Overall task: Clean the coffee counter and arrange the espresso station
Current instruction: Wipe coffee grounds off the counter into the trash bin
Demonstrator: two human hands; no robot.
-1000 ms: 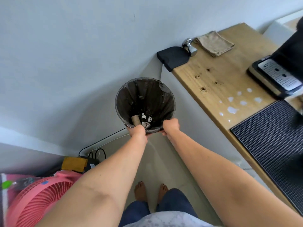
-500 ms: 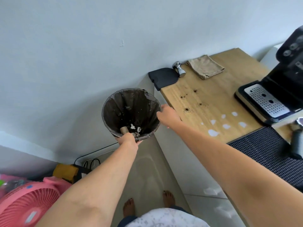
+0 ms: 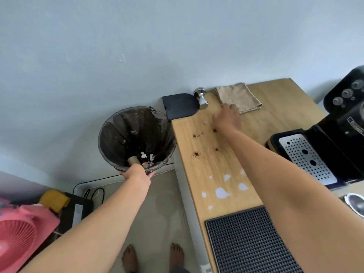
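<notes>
My left hand (image 3: 137, 173) grips the near rim of a black-lined waste bin (image 3: 136, 137), held up beside the left edge of the wooden counter (image 3: 212, 170). Scraps and a cardboard tube lie inside the bin. My right hand (image 3: 227, 117) is stretched over the counter with fingers spread, holding nothing, just short of a folded tan cloth (image 3: 239, 97). Dark coffee grounds (image 3: 196, 154) and white spilled drops (image 3: 221, 192) dot the wood. A steel tamper (image 3: 201, 98) lies beside a black tamping mat (image 3: 180, 105) at the back corner.
A black espresso machine (image 3: 342, 123) with a perforated drip tray (image 3: 307, 158) stands at the right. A black rubber bar mat (image 3: 250, 243) covers the near counter. A metal cup (image 3: 355, 202) shows at the right edge. A pink fan (image 3: 17, 237) and cables sit on the floor.
My right hand let go of the bin rim and reached across the counter toward the tan cloth. My left hand alone keeps the bin raised beside the counter edge.
</notes>
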